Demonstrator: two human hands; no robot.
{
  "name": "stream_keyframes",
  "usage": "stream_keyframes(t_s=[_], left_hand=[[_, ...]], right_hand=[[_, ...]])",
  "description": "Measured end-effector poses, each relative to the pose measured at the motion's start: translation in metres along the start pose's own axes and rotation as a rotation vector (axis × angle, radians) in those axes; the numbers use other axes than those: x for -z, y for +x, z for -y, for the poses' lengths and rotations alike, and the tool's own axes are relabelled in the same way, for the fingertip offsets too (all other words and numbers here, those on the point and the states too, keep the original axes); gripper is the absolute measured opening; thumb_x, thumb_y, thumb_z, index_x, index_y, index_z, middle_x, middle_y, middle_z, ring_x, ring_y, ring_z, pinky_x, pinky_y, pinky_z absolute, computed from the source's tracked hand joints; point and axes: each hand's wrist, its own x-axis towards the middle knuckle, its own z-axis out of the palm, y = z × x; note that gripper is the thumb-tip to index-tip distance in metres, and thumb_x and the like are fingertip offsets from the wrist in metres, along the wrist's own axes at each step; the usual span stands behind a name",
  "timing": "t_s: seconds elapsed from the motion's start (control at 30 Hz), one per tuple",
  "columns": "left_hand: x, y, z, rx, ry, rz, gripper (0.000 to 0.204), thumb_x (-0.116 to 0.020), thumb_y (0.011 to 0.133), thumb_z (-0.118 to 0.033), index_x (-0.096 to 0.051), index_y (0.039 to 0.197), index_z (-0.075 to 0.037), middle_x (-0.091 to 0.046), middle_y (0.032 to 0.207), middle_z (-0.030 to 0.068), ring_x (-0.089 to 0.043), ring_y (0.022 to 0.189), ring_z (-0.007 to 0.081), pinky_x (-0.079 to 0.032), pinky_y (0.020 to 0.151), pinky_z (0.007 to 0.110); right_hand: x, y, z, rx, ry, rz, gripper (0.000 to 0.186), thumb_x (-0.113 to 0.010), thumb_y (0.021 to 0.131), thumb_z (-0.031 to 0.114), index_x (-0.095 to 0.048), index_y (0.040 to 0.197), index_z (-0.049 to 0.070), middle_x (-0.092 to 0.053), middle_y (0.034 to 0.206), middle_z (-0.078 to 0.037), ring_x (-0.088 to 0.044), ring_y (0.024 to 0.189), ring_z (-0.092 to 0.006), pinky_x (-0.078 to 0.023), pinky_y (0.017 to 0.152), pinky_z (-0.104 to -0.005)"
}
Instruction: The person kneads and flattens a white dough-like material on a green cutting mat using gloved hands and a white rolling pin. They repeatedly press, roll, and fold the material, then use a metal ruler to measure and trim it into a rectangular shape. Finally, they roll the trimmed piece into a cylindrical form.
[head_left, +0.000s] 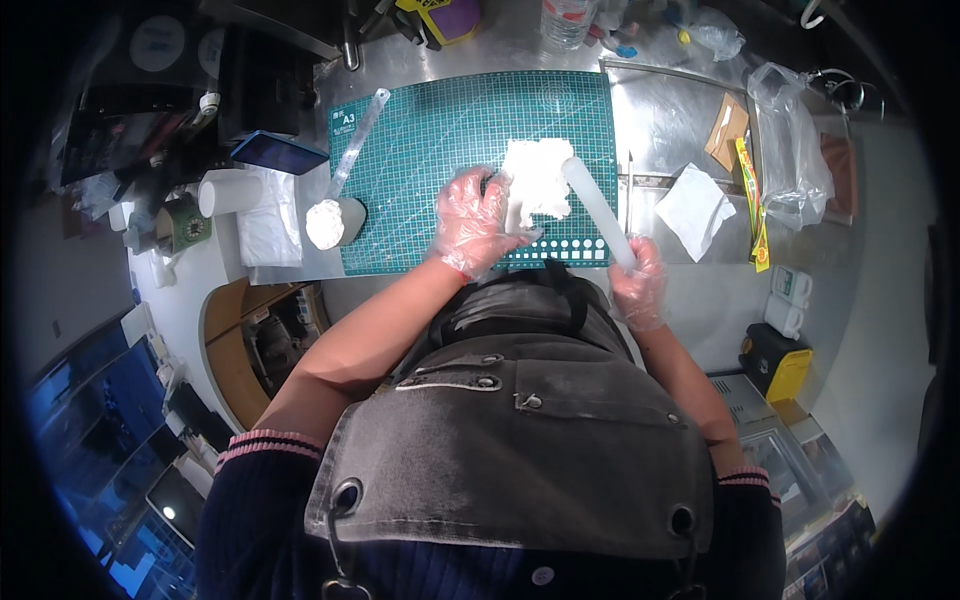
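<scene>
Green cutting mat (400, 180), on a metal table (660, 130). Mat has white print at its upper-left corner, grid lines all over, and a row of printed circles and squares along the lower edge, right of centre. White soft-looking mass (535, 175) lies on the mat right of its middle, flattened, ragged edges. Left hand (470, 215), clear plastic glove, at the mass's left edge, fingers bent; cannot tell if it grips or just rests there. Right hand (640, 278), same glove type, closed round the lower end of a translucent white rod (600, 215); rod slants up-left, far end over the mass's right side, contact unclear.

Writing elsewhere: yellow strip-shaped packet (752, 195) at right, red and green printing, small and slanted; clear bottle (567, 22) at the top edge, red on it, cut off; yellow and purple package (440, 20), dark lettering, partly out of view.

Around: clear ruler (360, 140) tilted on the mat's left part; container with a white top (324, 225) at the mat's lower-left corner; blue phone-like device (280, 152) further left. Right of mat: white sheet (693, 212), brown card (727, 130), crumpled clear bag (793, 140).

In the way: left hand covers some mat and the mass's edge; rod overlaps its right side; grey apron (520, 430) fills the lower middle.
</scene>
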Motion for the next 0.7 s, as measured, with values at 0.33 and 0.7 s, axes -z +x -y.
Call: stream_keyframes(t_s=[0.33, 0.7], left_hand=[[-0.03, -0.015, 0.032, -0.376, 0.015, -0.168, 0.047, -0.076, 0.082, -0.04, -0.065, 0.119, -0.014, -0.058, 0.13, 0.0106, -0.053, 0.127, 0.0307, -0.032, 0.117, 0.057], [-0.033, -0.002, 0.035, 0.563, -0.836, -0.378, 0.011, -0.073, 0.087, -0.008, -0.068, 0.096, -0.005, -0.069, 0.082, 0.0062, -0.067, 0.076, 0.0218, -0.055, 0.073, 0.036]], right_hand=[[-0.003, -0.011, -0.004, -0.048, 0.015, 0.06, 0.025, -0.065, 0.076, -0.002, -0.061, 0.1, 0.004, -0.064, 0.099, -0.015, -0.065, 0.089, -0.0329, -0.053, 0.081, -0.0394], [-0.013, 0.006, 0.003, -0.082, -0.102, 0.062, 0.023, -0.067, 0.077, -0.004, -0.061, 0.096, 0.006, -0.066, 0.096, -0.014, -0.067, 0.087, -0.0346, -0.054, 0.078, -0.0412]])
